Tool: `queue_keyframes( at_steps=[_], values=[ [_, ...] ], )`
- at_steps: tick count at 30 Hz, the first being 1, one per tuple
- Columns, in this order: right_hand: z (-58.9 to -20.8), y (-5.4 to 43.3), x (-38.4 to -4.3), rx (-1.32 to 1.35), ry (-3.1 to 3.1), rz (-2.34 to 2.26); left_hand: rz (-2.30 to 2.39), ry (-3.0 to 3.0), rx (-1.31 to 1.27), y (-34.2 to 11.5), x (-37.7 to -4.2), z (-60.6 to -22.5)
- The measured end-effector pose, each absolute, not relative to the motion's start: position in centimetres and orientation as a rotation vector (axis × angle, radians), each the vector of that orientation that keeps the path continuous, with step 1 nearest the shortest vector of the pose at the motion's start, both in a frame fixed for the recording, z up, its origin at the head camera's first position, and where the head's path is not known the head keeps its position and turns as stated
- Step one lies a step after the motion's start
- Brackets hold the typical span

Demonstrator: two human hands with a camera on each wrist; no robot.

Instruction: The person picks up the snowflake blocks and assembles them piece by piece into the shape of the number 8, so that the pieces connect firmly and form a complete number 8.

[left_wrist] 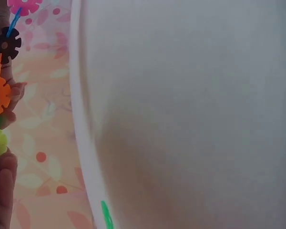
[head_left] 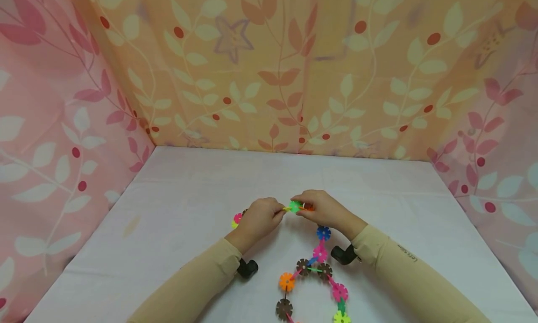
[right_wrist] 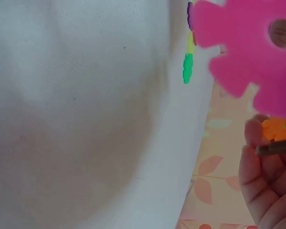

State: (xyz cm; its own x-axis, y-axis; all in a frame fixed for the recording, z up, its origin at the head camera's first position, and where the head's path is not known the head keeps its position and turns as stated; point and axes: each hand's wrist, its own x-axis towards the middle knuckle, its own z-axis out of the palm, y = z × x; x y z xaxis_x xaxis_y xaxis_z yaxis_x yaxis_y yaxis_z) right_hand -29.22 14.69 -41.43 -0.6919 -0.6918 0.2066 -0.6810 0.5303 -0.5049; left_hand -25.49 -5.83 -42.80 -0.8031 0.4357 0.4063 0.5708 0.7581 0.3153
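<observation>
My left hand (head_left: 260,218) pinches a yellow interlocking disc (head_left: 286,209) between thumb and fingers. Directly beside it, a bright green interlocking disc (head_left: 295,206) shows between the two hands. My right hand (head_left: 325,211) grips an orange interlocking disc (head_left: 308,208), joined to the green one. Seen from the left wrist, the orange disc (left_wrist: 3,95) links on to a dark brown disc (left_wrist: 5,45) and a pink disc (left_wrist: 25,5). A large pink disc (right_wrist: 248,47) blocks part of the right wrist view. Both hands are raised over the table, partly covering the chain.
From below my right hand, a chain with a blue disc (head_left: 323,233) runs toward the front into a loop with an orange disc (head_left: 286,282). More discs, one pink (head_left: 237,218), peek out behind my left hand. Patterned curtains (head_left: 273,80) surround the white table (head_left: 189,183).
</observation>
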Motion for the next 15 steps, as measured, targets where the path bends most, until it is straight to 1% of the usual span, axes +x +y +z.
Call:
queue_keyframes(
  at_steps=[15],
  values=[
    [-40.68,13.94,-29.12,-1.381,2.742,-0.647,-0.354,-2.568,-0.861,-5.5,-25.48,-42.98]
  ],
)
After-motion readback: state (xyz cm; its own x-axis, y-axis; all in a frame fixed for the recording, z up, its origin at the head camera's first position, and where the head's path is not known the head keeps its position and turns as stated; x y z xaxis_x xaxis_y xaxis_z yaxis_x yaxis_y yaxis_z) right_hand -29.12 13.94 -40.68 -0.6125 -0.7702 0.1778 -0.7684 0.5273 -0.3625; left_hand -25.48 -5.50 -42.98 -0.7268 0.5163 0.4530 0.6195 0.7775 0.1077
